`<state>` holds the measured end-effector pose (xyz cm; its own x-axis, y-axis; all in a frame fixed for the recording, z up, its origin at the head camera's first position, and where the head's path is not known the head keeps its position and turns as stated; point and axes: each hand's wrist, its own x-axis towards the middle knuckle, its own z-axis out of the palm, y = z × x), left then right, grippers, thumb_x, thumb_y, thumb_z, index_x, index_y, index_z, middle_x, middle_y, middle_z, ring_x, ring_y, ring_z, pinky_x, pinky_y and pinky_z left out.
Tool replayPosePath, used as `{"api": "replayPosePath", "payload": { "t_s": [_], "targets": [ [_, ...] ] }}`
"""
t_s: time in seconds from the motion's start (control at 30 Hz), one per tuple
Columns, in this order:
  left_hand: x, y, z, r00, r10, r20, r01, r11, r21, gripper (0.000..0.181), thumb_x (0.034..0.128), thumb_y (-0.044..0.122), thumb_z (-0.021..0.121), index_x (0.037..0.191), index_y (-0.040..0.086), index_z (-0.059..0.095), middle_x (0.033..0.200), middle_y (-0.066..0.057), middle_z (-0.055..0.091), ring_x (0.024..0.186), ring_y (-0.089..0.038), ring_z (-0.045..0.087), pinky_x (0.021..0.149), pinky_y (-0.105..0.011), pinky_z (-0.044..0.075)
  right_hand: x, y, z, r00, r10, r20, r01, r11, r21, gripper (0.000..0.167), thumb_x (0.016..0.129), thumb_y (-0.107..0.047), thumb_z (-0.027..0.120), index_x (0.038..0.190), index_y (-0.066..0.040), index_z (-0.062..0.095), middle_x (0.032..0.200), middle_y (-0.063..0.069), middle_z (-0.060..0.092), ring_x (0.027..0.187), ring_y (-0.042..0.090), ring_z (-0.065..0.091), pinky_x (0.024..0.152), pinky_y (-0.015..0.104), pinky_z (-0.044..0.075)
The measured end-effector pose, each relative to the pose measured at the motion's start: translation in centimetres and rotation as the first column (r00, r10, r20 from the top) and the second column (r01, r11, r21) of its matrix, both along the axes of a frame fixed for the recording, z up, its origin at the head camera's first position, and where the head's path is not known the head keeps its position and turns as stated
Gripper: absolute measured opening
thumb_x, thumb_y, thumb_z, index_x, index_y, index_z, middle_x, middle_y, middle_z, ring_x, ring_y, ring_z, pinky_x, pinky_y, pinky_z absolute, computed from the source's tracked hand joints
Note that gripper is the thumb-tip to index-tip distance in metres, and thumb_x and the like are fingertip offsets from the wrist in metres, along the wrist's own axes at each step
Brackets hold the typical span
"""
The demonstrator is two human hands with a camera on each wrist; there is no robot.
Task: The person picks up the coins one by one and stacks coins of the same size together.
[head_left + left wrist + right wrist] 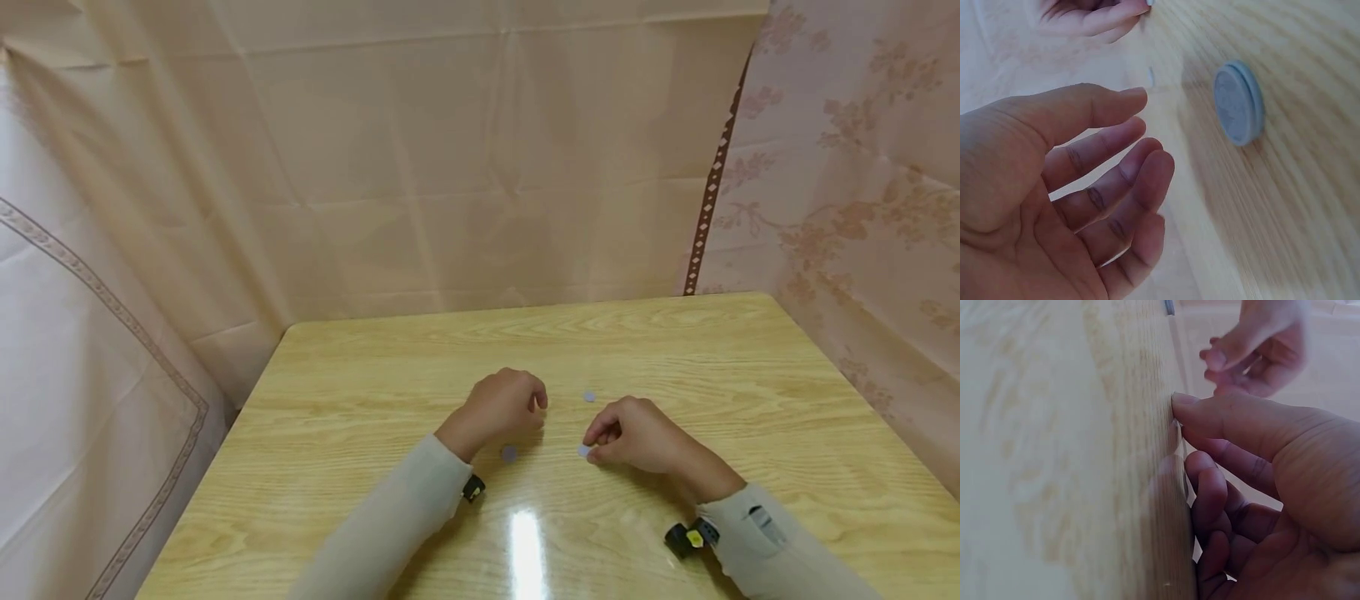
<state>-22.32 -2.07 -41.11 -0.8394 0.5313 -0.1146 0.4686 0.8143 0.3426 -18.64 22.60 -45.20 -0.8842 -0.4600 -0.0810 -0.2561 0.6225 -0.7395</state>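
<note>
My left hand [504, 407] hovers above the table with loosely curled fingers and nothing between them. Near it, a pale blue-grey round disc [1238, 103] with a rim and a darker face lies on the wood; its edge looks like two layers, perhaps two stacked discs. In the head view this disc [509, 453] sits just below the left hand. My right hand [637, 437] is down at the table, its thumb and forefinger pinching the edge of another pale disc [583, 451]. The right wrist view shows the right hand [1254, 487] mostly hiding its disc. A third disc [589, 397] lies farther back.
The wood-grain table [360, 375] reflects a bright strip of light near its front. A beige cloth [465, 183] hangs behind its far edge, and a flowered cloth [862, 183] hangs on the right. Black wrist cameras sit under both sleeves.
</note>
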Motion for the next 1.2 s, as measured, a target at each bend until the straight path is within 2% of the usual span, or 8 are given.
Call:
{"api": "replayPosePath", "payload": {
  "t_s": [0.2,0.37,0.5,0.67,0.87,1.03,1.2],
  "targets": [
    [-1.5,2.6,-0.6,0.997,-0.069,-0.028,0.067,0.996,-0.052,0.028,0.0938,0.017,0.075,0.122,0.016,0.075,0.095,0.008,0.073,0.089,-0.01,0.062,0.074,-0.025,0.053,0.0,0.2,0.0,1.0,0.003,0.001,-0.003,1.0,-0.002,0.01,0.083,-0.021,0.088,0.088,-0.019,0.079,0.081,-0.007,0.07,0.074,0.013,0.061,0.063,0.024,0.051],
    [-2.7,4.7,-1.2,0.991,-0.116,-0.068,0.111,0.991,-0.072,0.021,0.0958,0.01,0.07,0.115,0.014,0.077,0.112,0.003,0.076,0.093,-0.01,0.066,0.08,-0.024,0.056,0.0,0.3,-0.1,1.0,0.009,0.001,-0.009,1.0,-0.012,0.01,0.083,-0.021,0.087,0.088,-0.018,0.079,0.081,-0.006,0.07,0.073,0.012,0.061,0.063,0.024,0.052],
    [-3.3,5.9,-1.7,0.985,-0.141,-0.097,0.134,0.988,-0.077,0.019,0.0982,0.011,0.067,0.113,0.015,0.078,0.115,0.004,0.075,0.097,-0.01,0.067,0.081,-0.023,0.055,0.0,0.4,-0.2,1.0,0.017,0.0,-0.017,1.0,-0.021,0.01,0.083,-0.021,0.087,0.089,-0.017,0.079,0.081,-0.006,0.07,0.072,0.012,0.062,0.063,0.024,0.052],
    [-3.6,6.9,-2.1,0.975,-0.18,-0.129,0.169,0.981,-0.092,0.023,0.1006,0.017,0.068,0.123,0.019,0.075,0.122,0.005,0.073,0.109,-0.013,0.067,0.088,-0.026,0.056,-0.1,0.4,-0.2,1.0,0.031,-0.004,-0.031,0.999,-0.026,0.01,0.083,-0.02,0.087,0.088,-0.017,0.079,0.08,-0.007,0.071,0.072,0.011,0.062,0.063,0.024,0.052],
    [-3.8,8.1,-1.6,0.966,-0.227,-0.12,0.209,0.967,-0.148,0.031,0.1006,0.017,0.069,0.13,0.027,0.072,0.132,0.01,0.069,0.124,-0.013,0.063,0.093,-0.026,0.056,-0.1,0.4,-0.2,0.999,0.04,-0.015,-0.041,0.999,-0.023,0.009,0.084,-0.02,0.087,0.088,-0.017,0.079,0.08,-0.007,0.072,0.071,0.01,0.062,0.063,0.024,0.052],
    [-3.9,8.8,-1.0,0.962,-0.256,-0.097,0.236,0.954,-0.184,0.028,0.0972,0.015,0.074,0.12,0.031,0.077,0.129,0.016,0.07,0.12,-0.009,0.064,0.089,-0.025,0.056,-0.1,0.4,-0.2,0.999,0.034,-0.015,-0.035,0.999,-0.025,0.009,0.084,-0.019,0.087,0.088,-0.017,0.079,0.082,-0.007,0.071,0.071,0.01,0.062,0.062,0.024,0.052],
    [-4.1,9.0,-1.0,0.963,-0.256,-0.082,0.24,0.956,-0.17,0.022,0.0973,0.012,0.072,0.109,0.028,0.081,0.122,0.015,0.073,0.112,-0.007,0.066,0.088,-0.023,0.055,-0.1,0.3,-0.2,0.999,0.031,-0.018,-0.032,0.999,-0.025,0.008,0.083,-0.019,0.087,0.087,-0.017,0.08,0.083,-0.006,0.071,0.071,0.01,0.062,0.062,0.024,0.052]
  ]
}}
